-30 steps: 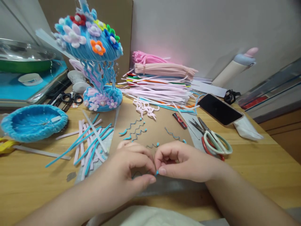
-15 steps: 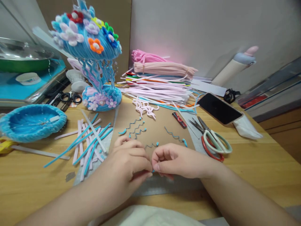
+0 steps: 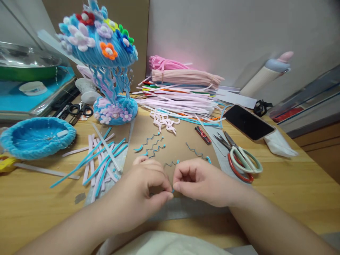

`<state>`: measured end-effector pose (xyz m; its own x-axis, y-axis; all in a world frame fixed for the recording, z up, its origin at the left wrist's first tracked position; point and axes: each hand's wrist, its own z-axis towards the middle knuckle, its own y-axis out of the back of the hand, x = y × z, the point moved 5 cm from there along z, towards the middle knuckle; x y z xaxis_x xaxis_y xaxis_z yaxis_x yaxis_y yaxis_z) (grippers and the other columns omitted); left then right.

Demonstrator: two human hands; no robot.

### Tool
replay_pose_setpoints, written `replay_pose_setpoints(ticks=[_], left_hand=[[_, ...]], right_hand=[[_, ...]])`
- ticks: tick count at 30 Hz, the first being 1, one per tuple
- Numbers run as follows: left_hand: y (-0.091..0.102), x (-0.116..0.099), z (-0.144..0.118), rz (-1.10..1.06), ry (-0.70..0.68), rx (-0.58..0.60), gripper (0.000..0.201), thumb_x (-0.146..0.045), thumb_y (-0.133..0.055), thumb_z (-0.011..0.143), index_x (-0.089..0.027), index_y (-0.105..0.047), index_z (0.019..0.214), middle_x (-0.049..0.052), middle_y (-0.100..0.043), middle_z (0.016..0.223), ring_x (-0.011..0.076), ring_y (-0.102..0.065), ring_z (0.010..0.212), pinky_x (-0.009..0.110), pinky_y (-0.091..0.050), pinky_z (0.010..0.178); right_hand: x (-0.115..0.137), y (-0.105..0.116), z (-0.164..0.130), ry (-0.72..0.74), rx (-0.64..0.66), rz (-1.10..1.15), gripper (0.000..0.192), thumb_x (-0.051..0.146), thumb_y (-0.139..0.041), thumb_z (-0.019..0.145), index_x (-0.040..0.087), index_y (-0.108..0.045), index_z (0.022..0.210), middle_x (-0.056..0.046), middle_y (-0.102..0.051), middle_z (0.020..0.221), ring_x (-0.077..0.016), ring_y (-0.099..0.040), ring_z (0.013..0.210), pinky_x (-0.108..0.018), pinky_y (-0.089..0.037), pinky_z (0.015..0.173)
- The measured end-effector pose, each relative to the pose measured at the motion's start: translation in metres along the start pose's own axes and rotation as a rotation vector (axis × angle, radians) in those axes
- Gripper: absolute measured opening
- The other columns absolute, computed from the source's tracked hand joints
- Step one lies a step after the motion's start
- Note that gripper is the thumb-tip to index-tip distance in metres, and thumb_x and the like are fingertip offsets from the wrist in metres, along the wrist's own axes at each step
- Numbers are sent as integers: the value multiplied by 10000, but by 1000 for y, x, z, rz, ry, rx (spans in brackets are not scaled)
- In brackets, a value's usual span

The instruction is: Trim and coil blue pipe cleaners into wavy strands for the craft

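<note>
My left hand [image 3: 150,186] and my right hand [image 3: 200,182] meet over the brown board [image 3: 183,141], fingertips nearly touching. A small blue fuzzy piece, like the tip of a pipe cleaner [image 3: 173,191], shows between them. Thumb and forefinger of my left hand pinch it; the rest of the piece is hidden. My right thumb and forefinger are pressed together beside it, and what they hold I cannot make out. Wavy dark wires with blue fuzzy ends [image 3: 156,147] lie beyond my left hand. Another wavy wire [image 3: 198,152] lies beyond my right.
Cut pipe cleaner strips [image 3: 103,159] and a blue fuzzy bowl shape [image 3: 38,136] lie left. A flowered blue jellyfish-like figure [image 3: 103,53] stands behind them. Scissors [image 3: 243,159], a red cutter [image 3: 203,135] and a phone [image 3: 249,122] lie right. Pipe cleaner bundles [image 3: 183,78] are stacked at the back.
The fingertips of my two hands have drawn slightly apart, my right hand shifting a little to the right. The blue tip between them shows more plainly.
</note>
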<state>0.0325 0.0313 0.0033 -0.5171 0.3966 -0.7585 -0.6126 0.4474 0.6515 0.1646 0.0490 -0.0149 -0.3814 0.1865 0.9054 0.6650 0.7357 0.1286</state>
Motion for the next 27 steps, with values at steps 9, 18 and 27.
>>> replay_pose_setpoints(ticks=[9,18,27], left_hand=[[5,1,-1,-155,71,-26,90,-197,-641,780,-217,-660,694,-22,-649,734,152,-592,789,355,-374,863],[11,10,0,-400,220,-109,131,-331,-648,776,-232,-706,840,0,-703,901,180,-617,902,289,-443,825],[26,33,3,117,291,-307,151,-348,-604,792,-213,-631,730,4,-623,769,203,-575,785,340,-417,699]], right_hand=[[4,5,-1,56,93,148,168,281,-667,773,145,-574,805,52,-502,626,-54,-414,537,-170,-339,491],[4,21,0,179,-41,229,135,268,-677,771,150,-614,760,44,-504,595,-57,-401,511,-191,-296,471],[-12,89,10,214,-550,-82,164,346,-649,764,185,-624,786,16,-516,711,-103,-413,599,-246,-299,546]])
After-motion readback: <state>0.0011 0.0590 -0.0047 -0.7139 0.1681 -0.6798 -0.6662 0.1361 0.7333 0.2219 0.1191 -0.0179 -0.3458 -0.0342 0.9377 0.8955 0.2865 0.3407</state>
